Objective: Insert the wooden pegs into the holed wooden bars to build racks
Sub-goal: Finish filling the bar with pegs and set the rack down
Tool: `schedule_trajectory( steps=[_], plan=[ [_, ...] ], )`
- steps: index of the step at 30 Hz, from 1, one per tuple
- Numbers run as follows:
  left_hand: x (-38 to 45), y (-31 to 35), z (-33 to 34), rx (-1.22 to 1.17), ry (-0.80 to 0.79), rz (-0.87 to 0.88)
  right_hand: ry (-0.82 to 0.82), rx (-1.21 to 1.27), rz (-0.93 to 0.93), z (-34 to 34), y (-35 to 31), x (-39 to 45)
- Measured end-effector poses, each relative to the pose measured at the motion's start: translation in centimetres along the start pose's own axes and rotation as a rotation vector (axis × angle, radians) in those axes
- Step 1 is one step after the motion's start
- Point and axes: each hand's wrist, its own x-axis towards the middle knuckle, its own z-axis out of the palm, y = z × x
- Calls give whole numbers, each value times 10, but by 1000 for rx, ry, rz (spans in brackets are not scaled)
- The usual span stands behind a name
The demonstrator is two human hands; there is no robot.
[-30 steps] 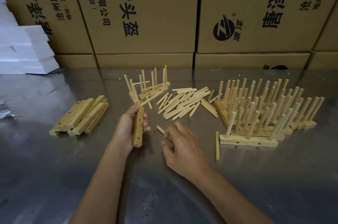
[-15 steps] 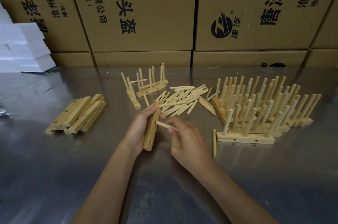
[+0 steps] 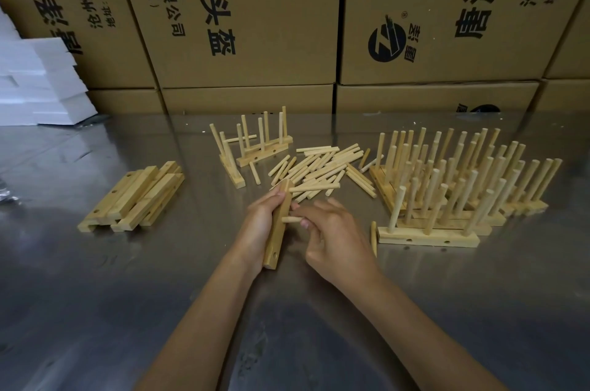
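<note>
Steel table [image 3: 95, 295] before cardboard boxes [image 3: 255, 17]

Bare table [image 3: 95, 310] nearside (racks [image 3: 463, 186] rightward)

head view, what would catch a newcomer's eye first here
At centre, the left hand grips a pale holed wooden bar while the right hand pinches a short round wooden peg against its side. To the right stands a crowd of finished pale wooden peg racks; behind, tall brown cardboard boxes.

Two hands [image 3: 300, 227]; one held bar [image 3: 277, 231]; one held peg [image 3: 291, 219]; two part-built racks [image 3: 255, 148]; loose pegs [image 3: 319, 170] uncountable.
</note>
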Motion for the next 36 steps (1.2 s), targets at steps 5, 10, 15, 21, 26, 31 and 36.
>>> schedule_trajectory(
  steps=[5,10,15,21,26,31,36],
  plan=[
    [3,-2,1,13,29,12,-9,8,18,-1,0,1],
    [3,-2,0,4,10,2,8,-4,61,-3,0,1],
    [3,-1,0,4,0,10,-6,-46,78,-7,4,3],
    [2,3,-3,21,20,11,92,-33,156,-6,4,1],
    [10,13,-26,-152,253,39,238,-92,222,0,10,-2],
    [11,20,-35,-345,214,-12,-104,-165,165,28,18,2],
    [13,21,-36,-361,163,-35,-235,-155,206,41,26,32]
  ],
)
